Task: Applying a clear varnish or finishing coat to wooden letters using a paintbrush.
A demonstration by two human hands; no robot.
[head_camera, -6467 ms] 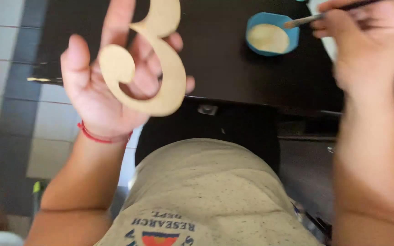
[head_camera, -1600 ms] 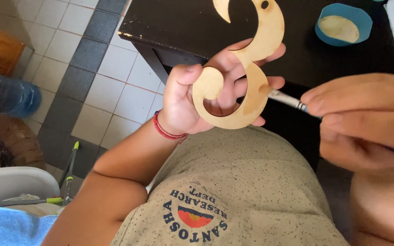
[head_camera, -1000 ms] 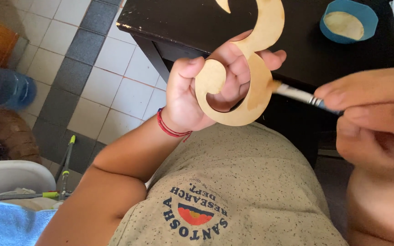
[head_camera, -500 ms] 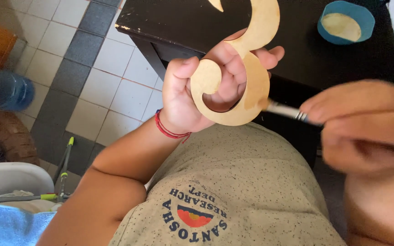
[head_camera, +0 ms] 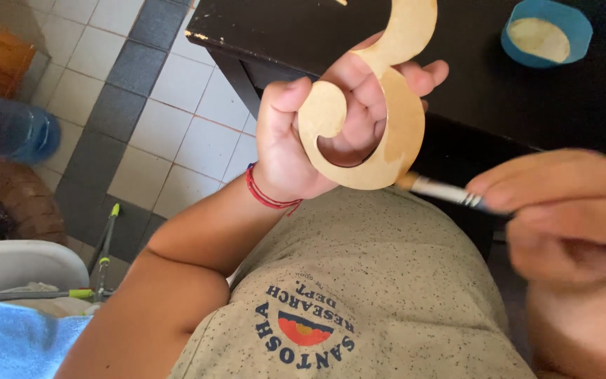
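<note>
Left hand (head_camera: 317,133) grasps the wooden numeral cutout (head_camera: 380,105), fingers curled through its lower loop. Right hand (head_camera: 569,217) pinches a paintbrush (head_camera: 440,191), bristles touching the cutout's lower edge. Blue paint cup (head_camera: 545,31) stands above, on the black table (head_camera: 282,35).

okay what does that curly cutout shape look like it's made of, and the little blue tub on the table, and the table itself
Curly cutout: probably thin wood or fibreboard, pale tan, matt, flat faces with cleanly cut edges.
Blue tub: likely plastic, a smooth, evenly coloured wall; it holds something cream-coloured.
Table: apparently wood painted black, with a pale chip at its edge.
</note>
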